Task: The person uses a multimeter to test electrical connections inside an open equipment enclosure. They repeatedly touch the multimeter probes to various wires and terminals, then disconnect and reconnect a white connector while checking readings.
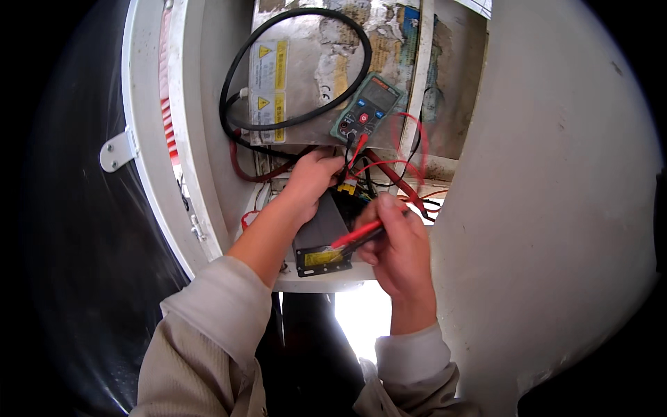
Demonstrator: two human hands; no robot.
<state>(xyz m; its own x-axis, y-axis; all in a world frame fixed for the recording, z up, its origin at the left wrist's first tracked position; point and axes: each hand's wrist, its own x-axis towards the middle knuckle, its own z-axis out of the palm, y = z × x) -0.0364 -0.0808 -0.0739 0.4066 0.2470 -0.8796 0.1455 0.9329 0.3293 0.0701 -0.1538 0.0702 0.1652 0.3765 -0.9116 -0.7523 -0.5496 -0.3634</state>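
Observation:
My left hand (316,174) reaches up to the wiring above a dark grey box (319,222) with a yellow label, its fingers bent around something I cannot make out, beside a yellow connector (347,186). My right hand (392,254) is closed on the red probe (354,235) and black probe (363,242), slightly blurred over the box's right side. A green-cased multimeter (375,101) lies tilted on a stained metal panel (330,52), with red and black leads plugged in at its lower end.
A thick black cable loop (363,42) rests on the panel, and a red hose (396,182) crosses right of the connector. A white frame with a bracket (114,151) borders the left. A broad pale panel (549,208) fills the right. A bright opening shows below the box.

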